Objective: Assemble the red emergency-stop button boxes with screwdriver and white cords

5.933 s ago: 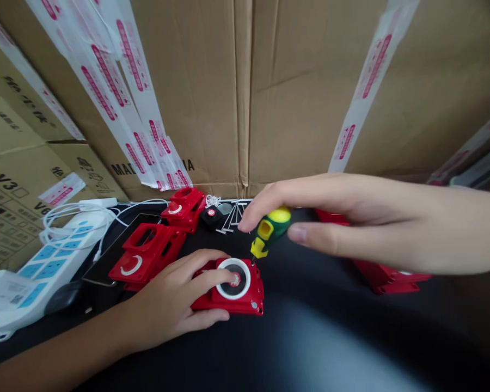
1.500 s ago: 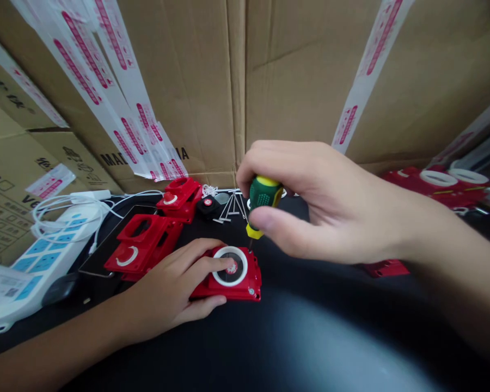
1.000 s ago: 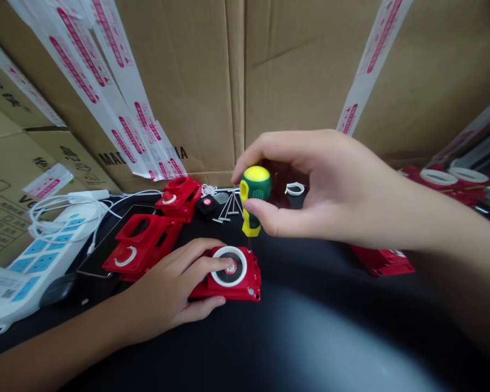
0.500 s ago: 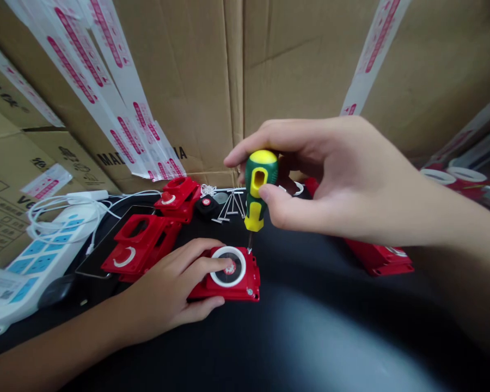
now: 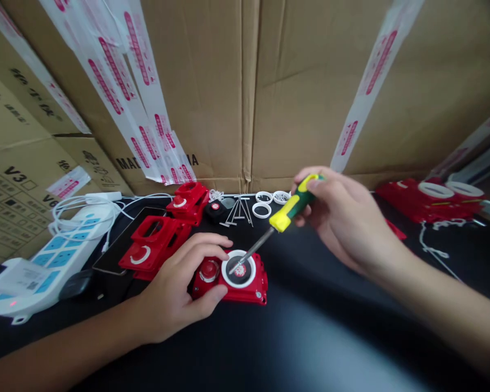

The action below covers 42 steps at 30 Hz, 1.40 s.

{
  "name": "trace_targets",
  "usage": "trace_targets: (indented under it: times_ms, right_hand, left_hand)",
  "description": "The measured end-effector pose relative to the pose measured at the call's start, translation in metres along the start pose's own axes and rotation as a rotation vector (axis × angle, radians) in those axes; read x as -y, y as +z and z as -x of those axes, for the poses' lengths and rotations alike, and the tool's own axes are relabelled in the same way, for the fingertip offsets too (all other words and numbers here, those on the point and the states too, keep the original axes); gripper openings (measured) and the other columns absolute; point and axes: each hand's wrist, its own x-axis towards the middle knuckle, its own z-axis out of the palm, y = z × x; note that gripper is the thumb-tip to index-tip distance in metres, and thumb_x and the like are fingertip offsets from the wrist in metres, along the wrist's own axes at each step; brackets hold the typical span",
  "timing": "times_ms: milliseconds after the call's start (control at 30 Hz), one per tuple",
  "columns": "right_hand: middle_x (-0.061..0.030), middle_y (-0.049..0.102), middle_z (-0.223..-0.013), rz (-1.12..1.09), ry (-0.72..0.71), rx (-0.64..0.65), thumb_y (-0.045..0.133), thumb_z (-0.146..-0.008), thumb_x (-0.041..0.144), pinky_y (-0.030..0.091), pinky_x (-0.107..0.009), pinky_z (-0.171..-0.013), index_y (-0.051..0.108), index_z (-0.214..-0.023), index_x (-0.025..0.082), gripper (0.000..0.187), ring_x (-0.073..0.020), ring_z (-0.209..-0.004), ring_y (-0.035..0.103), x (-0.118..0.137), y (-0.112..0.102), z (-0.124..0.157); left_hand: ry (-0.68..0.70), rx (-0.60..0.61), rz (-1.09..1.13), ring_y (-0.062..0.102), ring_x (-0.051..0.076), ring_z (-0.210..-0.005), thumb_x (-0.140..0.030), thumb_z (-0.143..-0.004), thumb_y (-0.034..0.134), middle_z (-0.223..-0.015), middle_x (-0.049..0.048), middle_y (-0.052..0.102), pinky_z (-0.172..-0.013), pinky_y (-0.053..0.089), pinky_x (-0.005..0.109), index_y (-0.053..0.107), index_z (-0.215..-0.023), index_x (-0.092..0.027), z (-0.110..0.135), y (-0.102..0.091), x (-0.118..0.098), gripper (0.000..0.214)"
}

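A red plastic housing [image 5: 251, 287] with a white ring and a dark round centre lies on the black table. My left hand [image 5: 179, 294] grips its left side, thumb on the front edge, fingers curled over the top. My right hand [image 5: 343, 218] is closed on a green and yellow screwdriver [image 5: 288, 211], which is tilted down to the left. Its metal tip rests on the ring's dark centre [image 5: 239, 268].
More red housings [image 5: 157, 245] lie at the left and far right [image 5: 428, 198]. White rings [image 5: 262, 209], pins and a small black part [image 5: 215, 209] sit by the cardboard boxes [image 5: 245, 92]. A white and blue power strip [image 5: 44, 261] with cables lies at the left.
The screwdriver has gone from upright over the housing's top right corner to slanted, with its tip on the ring's centre. My right hand has dropped and shifted right. My left forefinger has left the centre.
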Motion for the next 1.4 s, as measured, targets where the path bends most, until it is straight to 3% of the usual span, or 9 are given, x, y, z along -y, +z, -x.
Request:
trace_targets:
  times_ms: [167, 367, 700, 900, 1100, 1167, 1233, 1300, 1400]
  right_hand:
    - [0.0014, 0.063, -0.082, -0.025, 0.16, -0.078, 0.084, -0.086, 0.042, 0.055, -0.024, -0.056, 0.073, -0.092, 0.02, 0.025, -0.0121, -0.064, 0.061, -0.039, -0.012, 0.034]
    - [0.0016, 0.067, -0.083, -0.039, 0.243, -0.046, 0.091, -0.086, 0.052, 0.059, -0.028, -0.061, 0.072, -0.096, 0.02, 0.039, -0.0135, -0.063, 0.068, -0.043, -0.012, 0.053]
    - [0.0, 0.068, -0.082, -0.09, 0.24, -0.055, 0.093, -0.085, 0.05, 0.06, -0.028, -0.062, 0.074, -0.094, 0.02, 0.036, -0.0148, -0.065, 0.068, -0.039, -0.011, 0.054]
    - [-0.0006, 0.065, -0.098, -0.159, 0.117, -0.232, 0.088, -0.093, 0.049, 0.062, -0.024, -0.071, 0.081, -0.107, 0.026, 0.027, -0.0133, -0.077, 0.061, -0.041, -0.004, 0.068]
    - [0.0021, 0.06, -0.089, -0.324, 0.092, -0.329, 0.095, -0.086, 0.045, 0.062, -0.018, -0.073, 0.073, -0.086, 0.024, 0.03, -0.0113, -0.08, 0.059, -0.029, -0.019, 0.043]
    - [0.003, 0.056, -0.08, -0.341, 0.202, -0.248, 0.094, -0.085, 0.048, 0.059, -0.019, -0.059, 0.066, -0.08, 0.022, 0.039, -0.0104, -0.068, 0.057, -0.023, -0.023, 0.04]
    - [0.0074, 0.047, -0.065, -0.316, 0.391, -0.019, 0.093, -0.087, 0.05, 0.039, -0.015, -0.038, 0.061, -0.079, 0.022, 0.044, -0.0055, -0.048, 0.039, -0.018, -0.02, 0.047]
    - [0.012, 0.044, -0.057, -0.268, 0.584, 0.248, 0.094, -0.088, 0.05, 0.019, -0.013, -0.033, 0.061, -0.085, 0.022, 0.044, -0.0009, -0.039, 0.021, -0.017, -0.012, 0.062]
    - [0.0093, 0.06, -0.068, -0.181, 0.748, 0.464, 0.1, -0.081, 0.051, 0.024, -0.013, -0.032, 0.067, -0.1, 0.022, 0.048, 0.0007, -0.036, 0.031, -0.019, 0.007, 0.088]
  left_hand:
    - [0.028, -0.006, -0.033, 0.073, 0.027, -0.126, -0.019, -0.104, 0.071, -0.139, 0.0107, 0.072, -0.11, 0.062, 0.043, 0.07, -0.119, -0.025, -0.002, 0.002, -0.004, 0.016]
    - [0.052, -0.036, -0.057, 0.075, 0.023, -0.12, -0.014, -0.104, 0.072, -0.135, 0.0095, 0.072, -0.104, 0.062, 0.037, 0.071, -0.111, -0.024, -0.002, 0.004, -0.008, 0.012]
    - [0.077, -0.026, -0.051, 0.071, 0.024, -0.128, -0.009, -0.108, 0.063, -0.137, 0.009, 0.069, -0.109, 0.06, 0.039, 0.07, -0.107, -0.024, 0.001, 0.002, -0.008, 0.017]
    - [0.107, -0.016, -0.099, 0.07, 0.026, -0.132, -0.009, -0.109, 0.062, -0.137, 0.0101, 0.07, -0.112, 0.061, 0.043, 0.07, -0.11, -0.024, 0.001, 0.001, -0.01, 0.017]
    - [0.191, -0.063, -0.116, 0.069, 0.027, -0.132, -0.004, -0.105, 0.064, -0.132, 0.0102, 0.072, -0.111, 0.061, 0.044, 0.069, -0.109, -0.022, 0.001, 0.004, -0.01, 0.019]
    - [0.219, -0.073, -0.141, 0.068, 0.028, -0.134, -0.005, -0.104, 0.066, -0.131, 0.0103, 0.072, -0.113, 0.06, 0.045, 0.07, -0.112, -0.022, 0.002, 0.004, -0.01, 0.019]
    - [0.258, -0.084, -0.205, 0.066, 0.03, -0.139, -0.005, -0.103, 0.07, -0.131, 0.0104, 0.073, -0.116, 0.06, 0.049, 0.072, -0.116, -0.022, 0.005, 0.003, -0.011, 0.022]
    - [0.302, -0.095, -0.285, 0.065, 0.033, -0.143, -0.005, -0.101, 0.074, -0.132, 0.0103, 0.075, -0.118, 0.06, 0.054, 0.075, -0.119, -0.024, 0.01, 0.002, -0.014, 0.027]
    - [0.332, -0.079, -0.374, 0.066, 0.035, -0.144, -0.008, -0.099, 0.077, -0.131, 0.0097, 0.078, -0.117, 0.063, 0.055, 0.076, -0.121, -0.026, 0.017, 0.003, -0.019, 0.028]
